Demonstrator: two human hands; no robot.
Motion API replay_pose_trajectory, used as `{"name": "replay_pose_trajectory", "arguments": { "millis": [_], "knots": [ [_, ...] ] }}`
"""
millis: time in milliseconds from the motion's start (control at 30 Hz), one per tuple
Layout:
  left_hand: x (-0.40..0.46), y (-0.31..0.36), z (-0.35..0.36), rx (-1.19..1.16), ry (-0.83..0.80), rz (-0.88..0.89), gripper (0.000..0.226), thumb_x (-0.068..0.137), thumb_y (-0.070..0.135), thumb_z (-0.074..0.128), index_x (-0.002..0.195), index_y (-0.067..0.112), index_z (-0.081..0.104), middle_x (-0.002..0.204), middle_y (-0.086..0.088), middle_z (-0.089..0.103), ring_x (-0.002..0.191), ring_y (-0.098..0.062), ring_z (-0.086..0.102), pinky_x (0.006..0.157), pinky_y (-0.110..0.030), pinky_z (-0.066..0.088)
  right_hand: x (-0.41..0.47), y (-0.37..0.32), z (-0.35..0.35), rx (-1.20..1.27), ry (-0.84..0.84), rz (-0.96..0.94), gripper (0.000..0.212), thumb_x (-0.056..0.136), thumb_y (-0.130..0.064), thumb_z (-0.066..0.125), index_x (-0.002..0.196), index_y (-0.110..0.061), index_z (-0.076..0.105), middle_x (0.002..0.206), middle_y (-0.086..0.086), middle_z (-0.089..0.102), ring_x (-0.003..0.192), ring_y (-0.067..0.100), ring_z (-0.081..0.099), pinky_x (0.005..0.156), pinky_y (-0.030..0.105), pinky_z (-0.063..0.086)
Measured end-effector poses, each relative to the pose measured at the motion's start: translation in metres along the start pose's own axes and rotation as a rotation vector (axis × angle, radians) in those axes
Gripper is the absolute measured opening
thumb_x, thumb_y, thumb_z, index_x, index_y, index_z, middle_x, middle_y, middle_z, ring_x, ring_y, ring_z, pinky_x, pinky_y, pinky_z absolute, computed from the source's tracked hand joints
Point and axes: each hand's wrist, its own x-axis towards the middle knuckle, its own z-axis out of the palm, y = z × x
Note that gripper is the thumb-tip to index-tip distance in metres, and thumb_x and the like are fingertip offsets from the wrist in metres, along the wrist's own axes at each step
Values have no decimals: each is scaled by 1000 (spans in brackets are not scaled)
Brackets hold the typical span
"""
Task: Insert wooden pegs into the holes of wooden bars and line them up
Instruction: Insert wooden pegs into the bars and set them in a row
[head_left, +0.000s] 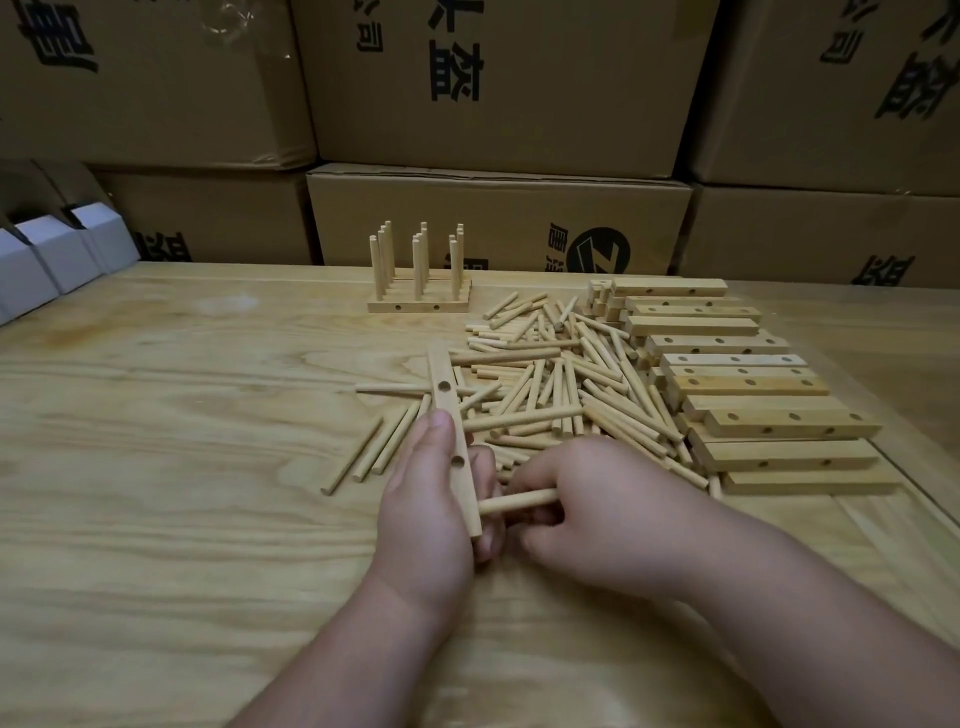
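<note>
Cardboard boxes (498, 88) wall in the pale desk (182, 415); loose pegs (561, 379) lie heaped beside stacked bars (748, 384). The left hand (426, 514) grips a bar (453, 436); the right hand (592, 509) pinches a peg (514, 501) against its side.

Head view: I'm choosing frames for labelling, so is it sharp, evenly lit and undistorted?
Head view: dim and warm, darker toward the corners; wide-angle bending shows in the cardboard boxes and table edge; the pegged bars and held bar look reasonably sharp; the left hand and right hand are slightly soft; no strong glare.
</note>
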Motion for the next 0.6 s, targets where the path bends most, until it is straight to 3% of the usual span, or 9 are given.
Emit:
{"name": "replay_pose_trajectory", "arguments": {
  "millis": [33,133,200,267,333,433,533,600],
  "knots": [
    [1,0,-1,11,-17,3,55,89,56,44,74,4,35,42,-7,34,36,-21,28,40,-25,25,0,2,1,29,-4,-2,9,83,-32,70,90,-27,74,74,-6,69,67,8,62,66,34,56],
    [1,0,-1,20,-28,-15,60,85,61,42,83,1,42,47,-11,38,38,-23,32,40,-25,29,-2,4,-13,132,67,-12,14,83,-33,77,94,-39,74,82,-22,69,72,0,64,57,17,51],
    [1,0,0,27,9,-19,61,86,61,42,90,1,48,54,-11,45,39,-24,37,39,-24,32,-6,5,-29,143,100,-28,26,77,-44,82,99,-46,68,96,-35,62,80,-9,62,58,12,50],
    [1,-1,0,-10,35,-24,55,92,58,47,95,4,52,60,-9,50,38,-22,40,39,-23,34,-10,7,-43,97,126,-15,39,69,-63,77,104,-52,62,105,-40,53,82,-12,60,54,15,51],
    [1,1,1,-76,38,-51,54,94,58,51,103,4,55,63,-9,53,39,-21,45,40,-24,36,-12,10,-51,139,224,45,45,65,-72,70,102,-50,61,101,-35,57,76,-6,63,51,20,52],
    [2,5,1,-161,-13,-55,51,80,57,57,105,13,62,69,-13,62,44,-21,53,39,-25,40,-11,13,-51,321,404,136,46,69,-76,66,90,-36,67,81,-11,70,65,4,66,53,28,54],
    [-1,12,2,-171,-98,-40,29,74,54,63,90,30,70,79,-9,70,47,-18,58,37,-23,42,-10,4,-41,449,348,126,49,69,-77,66,85,-31,74,76,-8,73,63,8,68,55,26,54],
    [-2,13,2,-160,-121,-49,34,74,52,66,99,28,64,82,-7,72,48,-17,60,36,-22,43,-8,-1,-31,476,301,104,38,72,-69,73,87,-35,76,81,-15,73,68,2,68,60,25,52]
  ]
}}
